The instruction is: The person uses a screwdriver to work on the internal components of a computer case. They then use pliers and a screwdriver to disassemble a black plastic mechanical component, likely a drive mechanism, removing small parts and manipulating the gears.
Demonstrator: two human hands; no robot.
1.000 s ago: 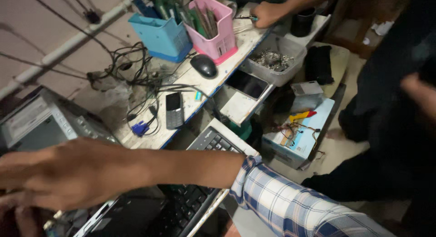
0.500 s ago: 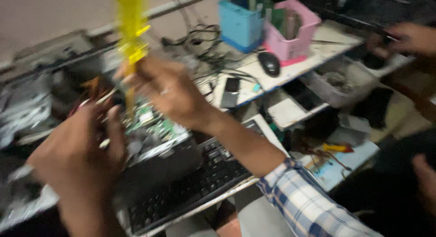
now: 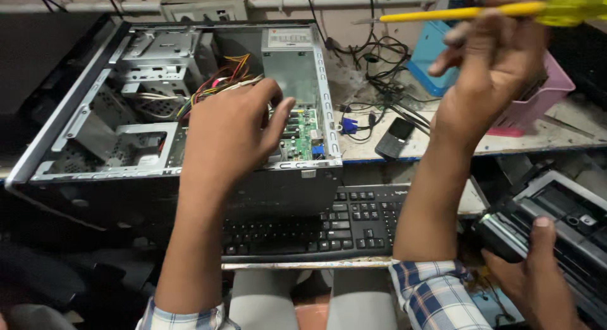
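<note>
1. Half a second ago both my hands were bunched over the keyboard with the yellow screwdriver upright between them. Now they have parted, and the view has swung left onto the open computer case.
2. The case lies on its side at the left end of the workbench, lid off, with coloured wires and drive cages at the back.
3. My left hand reaches into the case, fingers bent and loosely together, tips near the green motherboard by the case's right wall. I cannot tell whether it grips anything.
4. A black keyboard sits below the case at the bench's front edge.
5. A dark phone lies on the bench right of the case, amid loose cables.
6. My right hand is raised over the bench's back right part, fingers wrapped round the yellow screwdriver, its shaft pointing left.
7. At the lower right, another person's hand rests on a black device.
8. I judge I am locating a screw inside; next calls for lowering the tip beside my left fingers without touching the board.
</note>
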